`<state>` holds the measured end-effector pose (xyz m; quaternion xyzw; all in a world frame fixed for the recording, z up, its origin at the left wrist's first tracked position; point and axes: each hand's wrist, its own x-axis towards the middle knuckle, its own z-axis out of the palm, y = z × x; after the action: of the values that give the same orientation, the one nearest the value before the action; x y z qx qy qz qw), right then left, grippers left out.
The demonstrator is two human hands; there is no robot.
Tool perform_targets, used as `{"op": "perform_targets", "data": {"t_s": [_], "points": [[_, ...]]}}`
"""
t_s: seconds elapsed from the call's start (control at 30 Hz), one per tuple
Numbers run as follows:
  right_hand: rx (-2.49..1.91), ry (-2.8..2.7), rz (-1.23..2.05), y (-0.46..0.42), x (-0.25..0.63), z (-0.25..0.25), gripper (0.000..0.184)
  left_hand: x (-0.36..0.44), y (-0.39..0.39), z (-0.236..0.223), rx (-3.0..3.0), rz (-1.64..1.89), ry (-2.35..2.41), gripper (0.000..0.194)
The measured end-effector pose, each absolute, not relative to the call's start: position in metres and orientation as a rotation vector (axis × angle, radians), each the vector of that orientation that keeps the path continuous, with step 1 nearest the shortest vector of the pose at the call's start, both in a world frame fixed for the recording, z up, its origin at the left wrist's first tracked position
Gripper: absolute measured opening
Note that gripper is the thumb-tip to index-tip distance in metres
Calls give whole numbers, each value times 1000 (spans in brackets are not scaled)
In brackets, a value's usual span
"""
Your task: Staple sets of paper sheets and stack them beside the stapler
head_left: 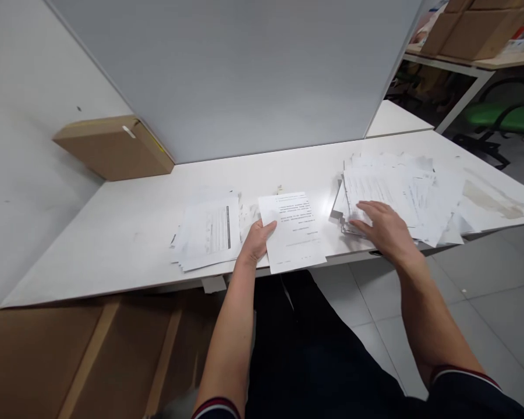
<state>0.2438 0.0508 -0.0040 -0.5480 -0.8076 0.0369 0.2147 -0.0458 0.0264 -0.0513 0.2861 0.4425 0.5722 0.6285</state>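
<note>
Between thumb and fingers, my left hand (pixel 258 241) grips the left edge of a printed sheet of paper (pixel 293 233). The sheet's lower end reaches over the desk's front edge; whether more sheets lie under it I cannot tell. My right hand (pixel 385 228), fingers apart, is over the left front part of a messy paper pile (pixel 379 189); whether it touches the top page I cannot tell. To the left of my left hand lies a lower stack of papers (pixel 207 235), its sheets slightly fanned.
The papers lie on a white desk (pixel 135 233) against a grey partition (pixel 262 75). A cardboard box (pixel 113 148) stands at the back left. More cardboard boxes (pixel 39 361) sit below the front edge on the left. A green chair (pixel 506 113) is at the far right.
</note>
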Motion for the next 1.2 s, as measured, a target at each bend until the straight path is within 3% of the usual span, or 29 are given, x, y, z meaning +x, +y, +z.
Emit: {"op": "perform_targets", "data": {"t_s": [0.13, 0.43, 0.77, 1.0, 1.2], "points": [[-1677, -2370, 125, 72, 279, -19, 56, -45, 28, -52, 652, 1312, 1042, 46], [-1461, -2346, 153, 67, 281, -20, 33, -45, 28, -55, 654, 1325, 1036, 45], [-1632, -1903, 137, 64, 272, -16, 27, -46, 27, -55, 665, 1322, 1003, 45], [-1551, -2098, 296, 59, 277, -23, 31, -45, 27, -52, 651, 1311, 964, 44], [-1410, -1861, -46, 54, 258, -9, 29, -46, 29, -54, 583, 1327, 928, 37]]}}
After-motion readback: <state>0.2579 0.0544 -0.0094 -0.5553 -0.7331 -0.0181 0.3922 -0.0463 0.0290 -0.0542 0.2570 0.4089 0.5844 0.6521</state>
